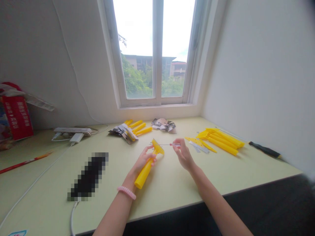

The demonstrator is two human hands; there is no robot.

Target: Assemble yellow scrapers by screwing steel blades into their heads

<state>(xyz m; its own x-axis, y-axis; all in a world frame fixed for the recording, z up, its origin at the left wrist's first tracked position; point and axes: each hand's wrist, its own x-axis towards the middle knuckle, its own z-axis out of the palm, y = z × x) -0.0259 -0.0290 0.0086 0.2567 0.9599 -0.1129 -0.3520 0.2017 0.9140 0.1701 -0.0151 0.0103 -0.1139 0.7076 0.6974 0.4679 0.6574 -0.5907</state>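
Note:
My left hand [145, 160] is wrapped around a yellow scraper [145, 173], near its head, with the handle slanting down toward me. Between the fingertips of my right hand [182, 153] is a thin screwdriver [174, 144] with a reddish clear handle. Its shaft points left and meets the scraper's head; whether the tip sits in a screw is too small to tell. Small metal bits [150, 143] lie just beyond the head. Right of my right hand are yellow flat parts [205, 145] and grey metal blades [198, 145].
Several yellow handles [221, 141] lie at the right, beside a black-handled tool [264, 149]. Scrapers in card sleeves [129, 131] and torn card pieces [163, 125] are toward the window. Leftward are a pixelated dark object [90, 177] on a cable, a power strip [72, 131] and a red pencil-like stick [24, 162].

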